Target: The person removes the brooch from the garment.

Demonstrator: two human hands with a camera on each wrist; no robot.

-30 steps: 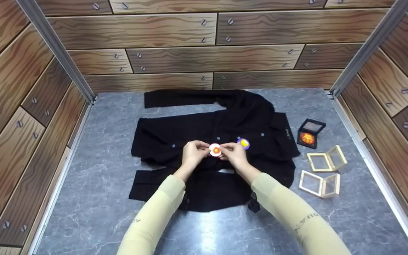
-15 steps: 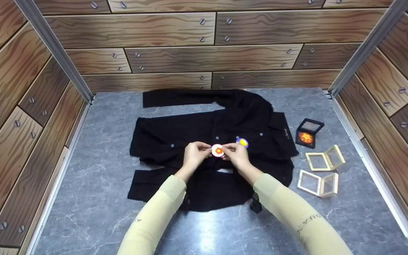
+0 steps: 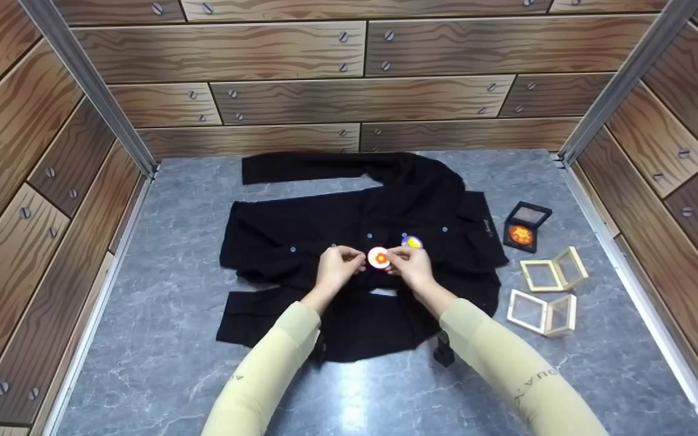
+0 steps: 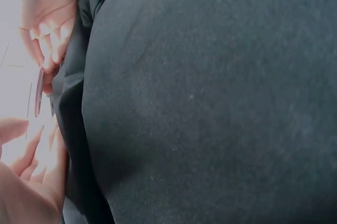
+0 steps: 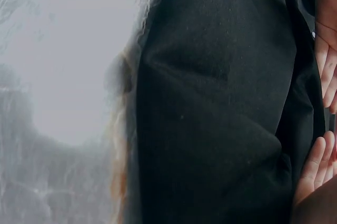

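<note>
In the head view a black buttoned shirt (image 3: 300, 221) lies spread sideways on the grey surface. Over its middle, my right hand (image 3: 415, 269) pinches a round white badge (image 3: 377, 258) with an orange-red flower by its right edge. My left hand (image 3: 335, 269) is just left of the badge, fingertips at a small gap from its rim. The left wrist view shows the badge (image 4: 39, 91) edge-on under the right fingers, with the left thumb and fingers spread apart below it. A purple-and-yellow badge (image 3: 412, 242) sits on the shirt behind the right hand, partly covered.
Right of the shirt stand three open hinged cases: a black case (image 3: 520, 239) with an orange round piece inside, a pale yellow case (image 3: 540, 275) and a cream case (image 3: 528, 310). Wood-patterned walls (image 3: 288, 51) enclose the surface at the back and sides.
Both hands held the badge between them before; the left fingertips have come away from it. The right hand has carried it slightly rightward, and more of its face shows.
</note>
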